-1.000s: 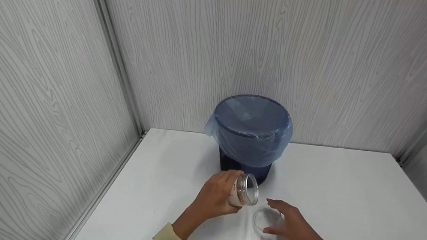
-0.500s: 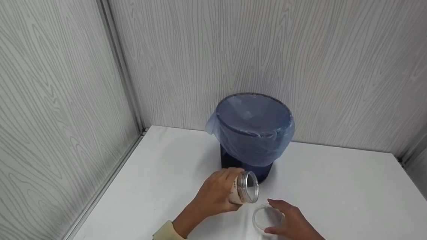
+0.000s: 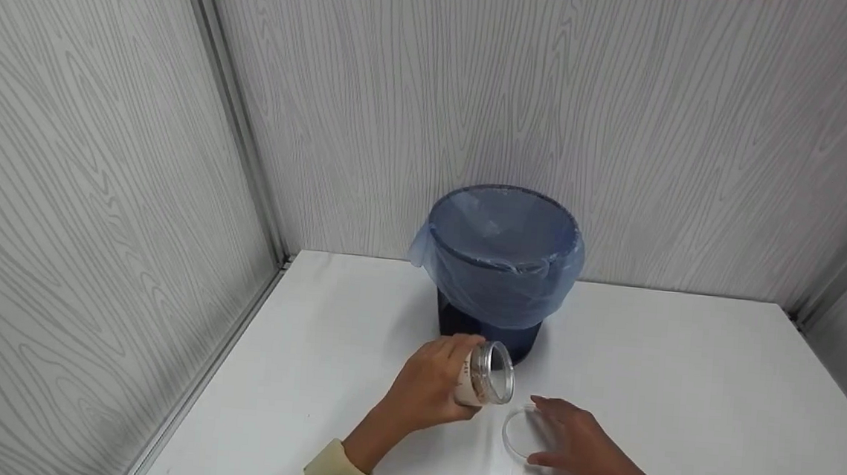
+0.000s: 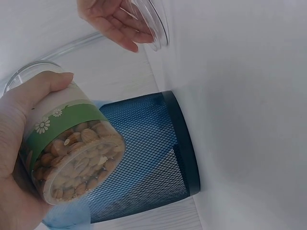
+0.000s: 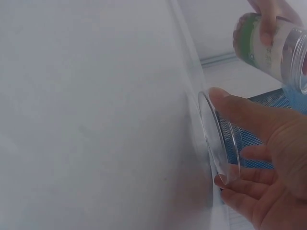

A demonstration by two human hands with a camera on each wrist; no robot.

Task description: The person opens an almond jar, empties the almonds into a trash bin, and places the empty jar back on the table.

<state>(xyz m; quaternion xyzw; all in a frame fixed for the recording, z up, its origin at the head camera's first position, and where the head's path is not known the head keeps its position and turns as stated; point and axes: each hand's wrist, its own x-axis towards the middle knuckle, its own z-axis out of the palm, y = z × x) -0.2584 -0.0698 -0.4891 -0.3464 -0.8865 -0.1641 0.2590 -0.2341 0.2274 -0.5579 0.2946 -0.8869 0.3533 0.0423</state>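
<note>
In front of the bin (image 4: pixel 148 148), our left hand (image 3: pixel 424 383) grips the tilted jar (image 4: pixel 76 148) and our right hand (image 3: pixel 579 444) pinches the lid (image 5: pixel 218 139).

The head view looks forward and down from above; both close, sideways wrist views share jar (image 4: pixel 74 143) and bin (image 4: pixel 141 153).

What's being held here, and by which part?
The left grip holds the jar of nuts around its side. The right grip is at the rim of the clear lid; whether it holds it cannot be told.
</note>
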